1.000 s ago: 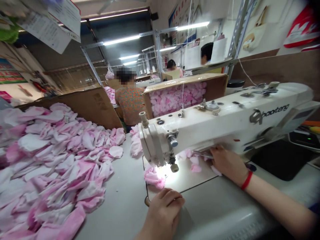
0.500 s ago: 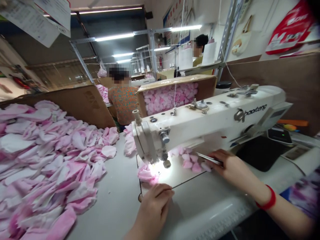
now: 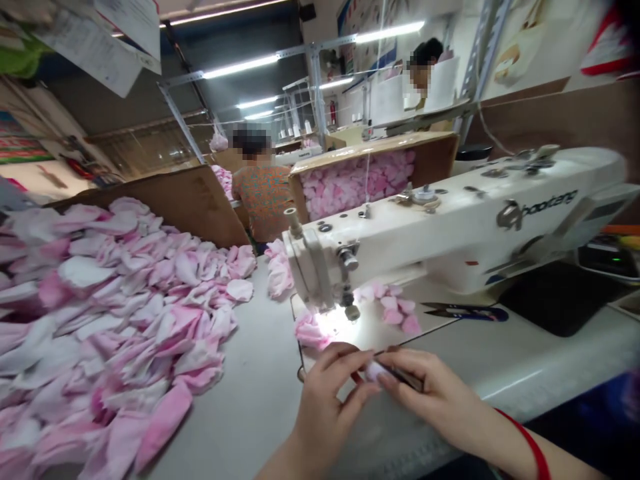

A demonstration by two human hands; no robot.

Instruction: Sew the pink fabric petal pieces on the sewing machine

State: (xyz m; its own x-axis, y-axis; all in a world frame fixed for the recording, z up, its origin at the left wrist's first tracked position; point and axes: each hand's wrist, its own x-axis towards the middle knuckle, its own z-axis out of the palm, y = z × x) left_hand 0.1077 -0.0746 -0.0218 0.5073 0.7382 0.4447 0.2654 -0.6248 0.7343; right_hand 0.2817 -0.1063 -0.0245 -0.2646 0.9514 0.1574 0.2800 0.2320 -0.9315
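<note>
In front of the sewing machine [image 3: 450,207], my two hands meet over the table edge of its bed. My right hand [image 3: 435,387] is closed round dark metal tweezers [image 3: 407,379], their tips partly hidden by fingers. A small pale pink fabric piece [image 3: 374,371] sits between the fingertips of both hands. My left hand [image 3: 333,393] pinches at its left side. Just beyond, a pink fabric piece [image 3: 313,331] lies by the lit needle area. Several small stuffed pink pieces [image 3: 397,310] rest on the bed, with thread snips [image 3: 465,311] to their right.
A large heap of pink and white fabric pieces [image 3: 125,320] covers the table's left side, against a cardboard panel [image 3: 185,207]. Behind the machine stands a cardboard box [image 3: 435,160] full of pink pieces. Two people [image 3: 263,193] work further back. A black mat [image 3: 555,300] lies right.
My right hand has moved left with the tweezers, from the small pink pieces to my left hand. A small piece is now between my fingertips. The thread snips have come into view.
</note>
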